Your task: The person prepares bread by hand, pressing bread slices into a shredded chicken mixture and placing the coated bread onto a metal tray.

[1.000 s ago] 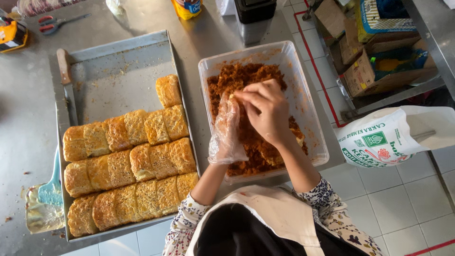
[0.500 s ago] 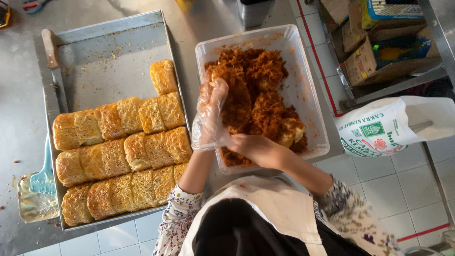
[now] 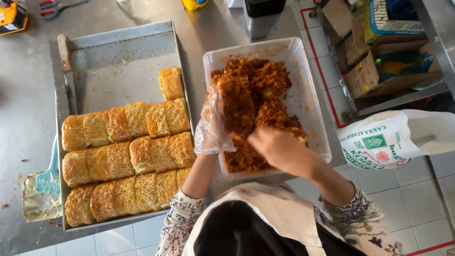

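Rust-brown shredded filling (image 3: 256, 102) lies under the left hand (image 3: 215, 125) (gloved, fingers spread); right hand (image 3: 279, 149) curled, grip unclear.

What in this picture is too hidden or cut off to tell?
Head view:
- Left hand: a loose clear glove veils the fingers, so its grip is unclear.
- Right hand: blurred; fingertips hidden behind it.
- Tub floor: covered by brown floss.
- Scissors: cut off by the top edge.
- Lowest buns: partly behind the sleeve.
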